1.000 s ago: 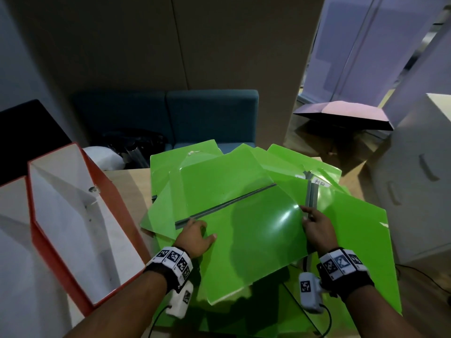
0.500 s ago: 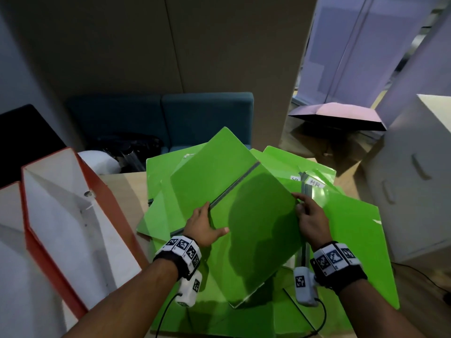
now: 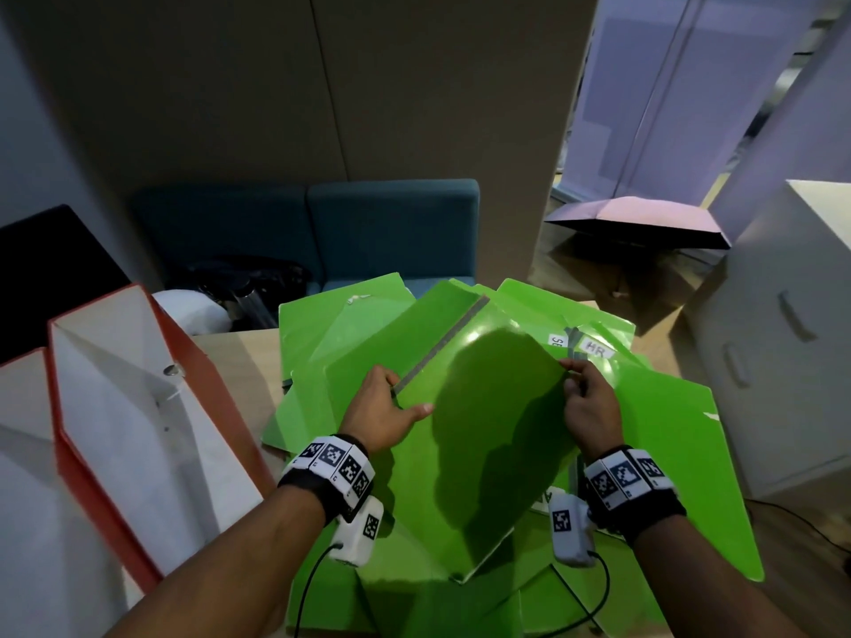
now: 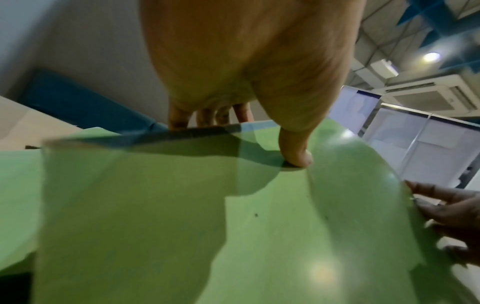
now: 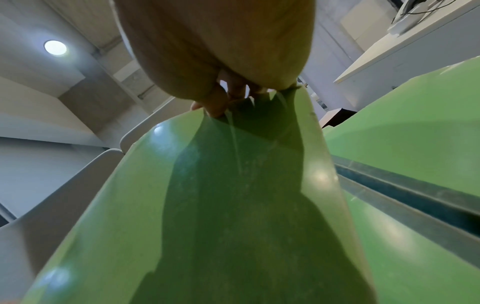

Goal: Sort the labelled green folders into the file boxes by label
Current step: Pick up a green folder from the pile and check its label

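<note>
Green folder [image 3: 483,435] gripped by both hands: left [image 3: 382,414], right [image 3: 591,409].

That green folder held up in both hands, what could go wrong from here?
The green folder bows between the left hand and right hand, each gripping only an edge, so it might slip or crease. Its label isn't visible, so it could go into the wrong file box. Lifting it may also shift the loose folder pile.
</note>
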Motion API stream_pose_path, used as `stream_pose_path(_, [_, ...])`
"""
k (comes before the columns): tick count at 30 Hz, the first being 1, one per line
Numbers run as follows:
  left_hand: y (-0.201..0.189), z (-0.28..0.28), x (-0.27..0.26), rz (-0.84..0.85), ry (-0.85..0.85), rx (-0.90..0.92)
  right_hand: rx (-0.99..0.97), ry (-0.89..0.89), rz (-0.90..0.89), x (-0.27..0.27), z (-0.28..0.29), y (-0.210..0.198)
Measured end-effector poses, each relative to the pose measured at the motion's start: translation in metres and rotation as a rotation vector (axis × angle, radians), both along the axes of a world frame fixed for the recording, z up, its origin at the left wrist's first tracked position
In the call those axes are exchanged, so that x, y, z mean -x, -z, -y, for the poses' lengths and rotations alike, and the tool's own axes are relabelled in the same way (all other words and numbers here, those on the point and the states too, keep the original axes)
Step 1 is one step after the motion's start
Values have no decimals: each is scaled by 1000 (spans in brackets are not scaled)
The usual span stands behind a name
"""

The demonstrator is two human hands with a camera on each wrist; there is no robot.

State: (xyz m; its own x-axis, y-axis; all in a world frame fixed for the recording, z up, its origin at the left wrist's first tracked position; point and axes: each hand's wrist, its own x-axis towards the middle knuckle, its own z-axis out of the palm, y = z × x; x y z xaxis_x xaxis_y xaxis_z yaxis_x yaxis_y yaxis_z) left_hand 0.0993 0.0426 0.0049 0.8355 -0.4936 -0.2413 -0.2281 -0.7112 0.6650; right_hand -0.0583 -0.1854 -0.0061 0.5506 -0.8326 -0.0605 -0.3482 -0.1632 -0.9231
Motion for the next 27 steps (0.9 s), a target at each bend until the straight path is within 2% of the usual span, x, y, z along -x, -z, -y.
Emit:
stream_pose_path(4, [-19,0,6,86,-15,104,11,-12,20,-3,0,-3])
stream_pose_path(8, [-35,-4,9,176,7,130,31,-15,65,-6,4,-7])
stream_pose_path(14, [-61,-9,10,241,9,244,45,-1,186,-15,8,-18])
stream_pose_path(18, [-79,-11,7,311,-10,353,129,31,266,-18,8,-30])
stream_pose_path(23, [-91,-16,-1,438,3,416,-108,73,308,-20,4,-47])
stream_pose_path(25, [-93,-20,-8,483,-46,444,-126,68,439,-20,1,-63])
stream_pose_path(27, [-94,-26,-18,501,-120,501,-186,92,650,-17,-2,-85])
